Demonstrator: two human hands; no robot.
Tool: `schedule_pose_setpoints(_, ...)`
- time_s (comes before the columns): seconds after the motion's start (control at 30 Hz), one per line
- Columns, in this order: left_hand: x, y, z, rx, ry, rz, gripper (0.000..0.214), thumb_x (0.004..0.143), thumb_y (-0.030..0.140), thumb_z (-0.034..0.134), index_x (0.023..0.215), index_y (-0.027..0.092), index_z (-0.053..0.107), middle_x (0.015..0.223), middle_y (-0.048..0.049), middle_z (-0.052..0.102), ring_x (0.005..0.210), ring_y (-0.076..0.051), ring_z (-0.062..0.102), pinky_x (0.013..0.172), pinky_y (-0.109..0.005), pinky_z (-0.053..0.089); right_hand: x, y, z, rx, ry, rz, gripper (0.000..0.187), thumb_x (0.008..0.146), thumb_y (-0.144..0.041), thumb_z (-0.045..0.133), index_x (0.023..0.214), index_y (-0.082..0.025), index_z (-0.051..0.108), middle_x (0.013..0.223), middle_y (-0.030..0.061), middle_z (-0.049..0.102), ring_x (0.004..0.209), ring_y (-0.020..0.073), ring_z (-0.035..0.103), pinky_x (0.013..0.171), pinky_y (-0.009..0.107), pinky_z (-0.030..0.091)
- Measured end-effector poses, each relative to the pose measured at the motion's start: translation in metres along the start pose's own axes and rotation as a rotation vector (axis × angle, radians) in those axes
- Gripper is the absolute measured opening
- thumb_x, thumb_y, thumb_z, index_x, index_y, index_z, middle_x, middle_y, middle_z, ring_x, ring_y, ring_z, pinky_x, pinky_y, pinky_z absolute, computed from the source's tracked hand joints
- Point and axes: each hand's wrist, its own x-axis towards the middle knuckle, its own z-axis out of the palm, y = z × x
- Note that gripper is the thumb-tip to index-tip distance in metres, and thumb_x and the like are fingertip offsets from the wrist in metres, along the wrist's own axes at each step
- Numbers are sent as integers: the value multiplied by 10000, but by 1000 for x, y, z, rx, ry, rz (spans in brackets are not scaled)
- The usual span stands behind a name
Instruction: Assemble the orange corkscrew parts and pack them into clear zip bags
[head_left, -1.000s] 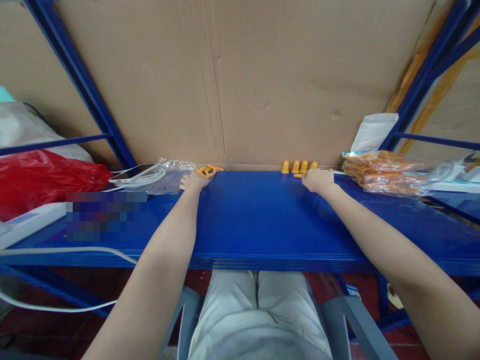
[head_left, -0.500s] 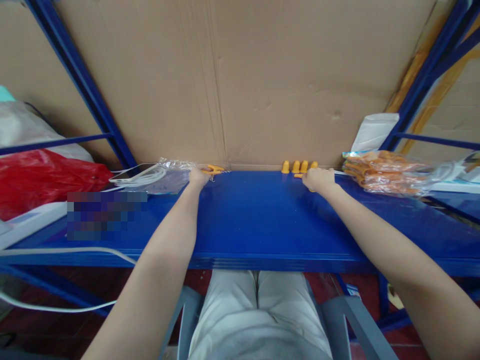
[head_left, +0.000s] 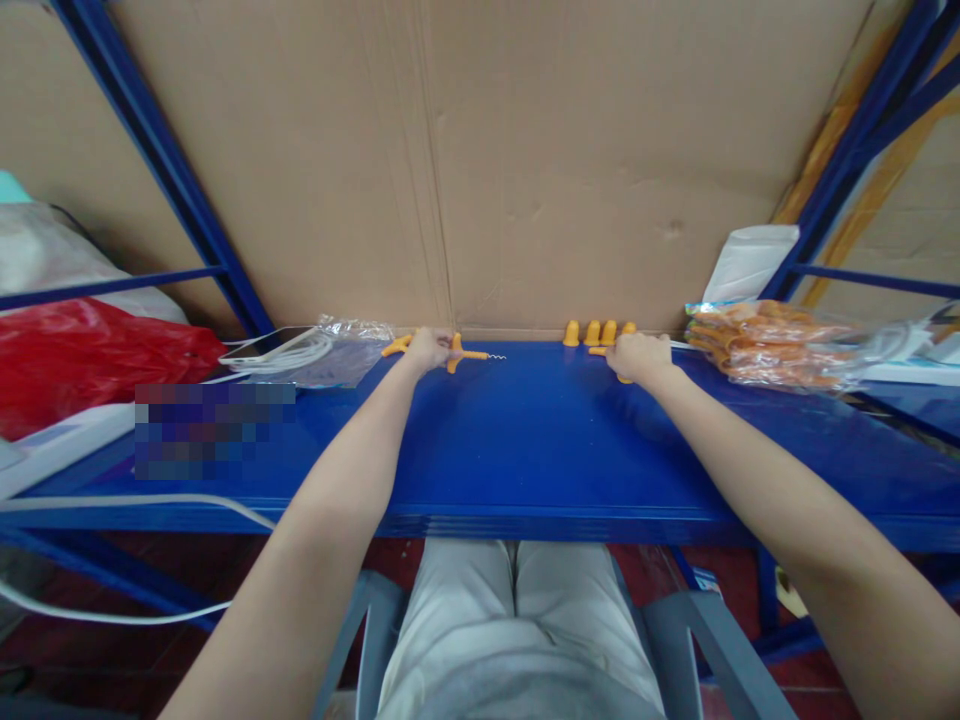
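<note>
My left hand (head_left: pixel 430 350) is closed around an orange corkscrew (head_left: pixel 474 355), near the back of the blue table. Its bare metal spiral points right, and an orange crosspiece shows beside my fingers. Left of that hand, another orange piece (head_left: pixel 396 346) sticks out; whether it belongs to the same tool I cannot tell. My right hand (head_left: pixel 639 355) is wrapped over an orange handled piece (head_left: pixel 598 351), whose ends show left of and below the fingers; the rest is hidden. Just behind it, several orange caps (head_left: pixel 592 333) stand upright in a row.
A blue table (head_left: pixel 510 440) meets a cardboard wall (head_left: pixel 525 180). On the right lies a plastic bag of orange parts (head_left: pixel 757 345). Leftward are a clear bag (head_left: pixel 341 365), a phone (head_left: pixel 270 343) with a white cable (head_left: pixel 300 352), and a red bag (head_left: pixel 97 350).
My left hand has moved right, and the corkscrew in it now lies pointing right, clear of the other orange pieces' earlier spot. My right hand has hardly moved.
</note>
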Motion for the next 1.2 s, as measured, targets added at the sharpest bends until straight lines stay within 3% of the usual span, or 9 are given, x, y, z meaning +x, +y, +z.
schedule_pose_setpoints(0.13,-10,8,13,-70,-172,-1,145,678,28,719,756,132,655,633,21,647,687,-143,671,675,-250,553,4,7,-4,34,4,52,435,917,-254,340,1141,-68,663,1161,239,645,1123,321,603,927,447,422)
schedule_pose_setpoints(0.3,-22,18,29,-230,-236,-2,209,708,-42,684,784,123,580,636,25,647,640,-110,667,712,-283,573,22,32,0,195,-23,165,465,900,-258,381,1218,-24,626,1221,265,613,1160,340,585,893,399,472)
schedule_pose_setpoints(0.5,-20,15,33,-273,-331,24,254,697,-30,719,756,129,531,620,36,639,620,-102,668,733,-324,587,52,54,26,357,-139,-68,454,830,-113,436,1237,-90,637,1258,110,638,1163,208,590,964,258,436)
schedule_pose_setpoints(0.63,-19,12,30,-252,-334,29,244,704,-24,715,761,129,535,661,15,664,637,-117,679,747,-346,585,70,55,39,319,-158,-135,480,834,-130,449,1287,-160,604,1322,55,599,1207,193,557,1001,290,422)
schedule_pose_setpoints(0.77,-21,13,30,-242,-327,28,217,734,-38,673,768,127,537,670,10,668,639,-114,678,754,-347,579,90,53,48,278,-171,-102,475,840,-109,421,1268,-161,619,1292,54,621,1191,185,564,987,276,425)
schedule_pose_setpoints(0.93,-20,13,33,-243,-341,53,228,716,-39,691,751,125,535,664,14,658,605,-101,662,711,-319,574,106,48,60,294,-166,-60,409,862,-117,420,1192,-111,662,1232,106,651,1131,199,598,954,260,438)
schedule_pose_setpoints(1.07,-20,12,35,-244,-344,68,224,722,-34,689,764,125,536,662,17,652,605,-97,656,694,-301,576,110,44,69,330,-166,-47,420,907,-140,369,1232,-132,634,1226,98,656,1093,198,616,958,288,448)
schedule_pose_setpoints(1.2,-19,12,36,-229,-350,84,205,739,-25,676,770,125,539,683,8,658,630,-103,661,709,-308,576,109,45,69,349,-142,-6,456,907,-138,357,1310,-101,567,1318,130,591,1180,215,568,999,313,425)
